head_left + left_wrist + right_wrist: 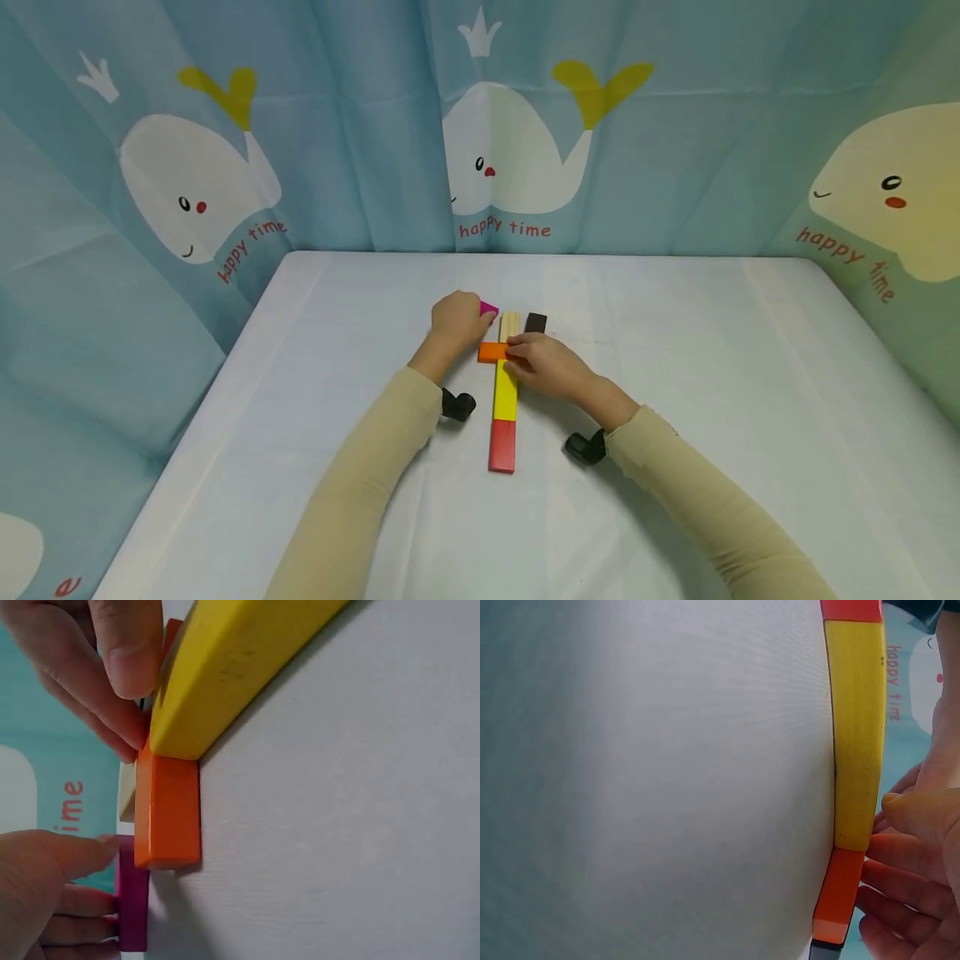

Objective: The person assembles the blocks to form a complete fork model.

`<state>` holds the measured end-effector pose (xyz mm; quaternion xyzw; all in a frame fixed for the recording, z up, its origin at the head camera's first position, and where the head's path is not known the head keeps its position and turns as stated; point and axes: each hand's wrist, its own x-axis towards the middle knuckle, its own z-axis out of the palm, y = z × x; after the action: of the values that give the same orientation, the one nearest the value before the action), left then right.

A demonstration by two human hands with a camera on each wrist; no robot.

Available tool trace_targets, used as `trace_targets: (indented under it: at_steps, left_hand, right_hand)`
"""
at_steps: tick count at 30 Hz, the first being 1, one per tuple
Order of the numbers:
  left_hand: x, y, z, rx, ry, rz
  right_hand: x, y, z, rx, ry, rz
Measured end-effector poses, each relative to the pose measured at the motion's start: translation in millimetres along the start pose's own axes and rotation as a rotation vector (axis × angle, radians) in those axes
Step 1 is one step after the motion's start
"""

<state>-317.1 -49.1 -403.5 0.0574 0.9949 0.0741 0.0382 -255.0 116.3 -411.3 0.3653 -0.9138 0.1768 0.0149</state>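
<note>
Flat blocks form a cross-like shape on the table. My left hand (457, 321) holds a magenta block (488, 307) at the far left; the left wrist view shows its thumb and fingertips on that magenta block (133, 900). My right hand (553, 368) reaches in from the right. Its fingertips touch an orange block (491, 352) laid crosswise, and its thumb is over the end of a yellow block (506, 400). A red block (502, 446) continues the line at the near end. Beyond the orange piece lies a pale wooden block (510, 323).
A dark brown block (536, 322) lies just behind the right hand. Black wrist mounts (459, 406) stick out from both sleeves. The white tabletop (712, 350) backs onto a blue curtain (360, 167) printed with whales.
</note>
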Motion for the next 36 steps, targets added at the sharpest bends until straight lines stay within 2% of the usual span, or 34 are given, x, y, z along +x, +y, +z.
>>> trace_targets:
  at_steps: [6,12,20,27,32,36]
  left_hand:
    - [3.1,2.7,-4.6,-0.004,0.01,-0.002]
    - [1.7,1.8,-8.5,-0.019,-0.026,0.037]
    - [-1.9,-4.2,-9.3,-0.032,-0.028,0.072]
    - [-0.8,-3.5,-14.4,-0.024,-0.115,0.097]
    - [1.0,-7.6,-16.3,-0.044,-0.116,0.149]
    - [2.3,-13.6,-15.1,-0.098,-0.124,0.205]
  right_hand:
    - [-0.7,-2.1,-2.2,0.003,0.004,0.008]
    - [-0.5,-2.1,-2.3,0.0,0.004,0.006]
    - [0.0,-2.9,-2.0,-0.003,-0.001,0.01]
    - [-0.4,-2.0,-2.2,0.006,-0.003,0.022]
    - [-0.6,-1.0,-1.2,0.006,-0.005,0.028]
    - [-0.7,-0.2,0.6,0.008,-0.009,0.033]
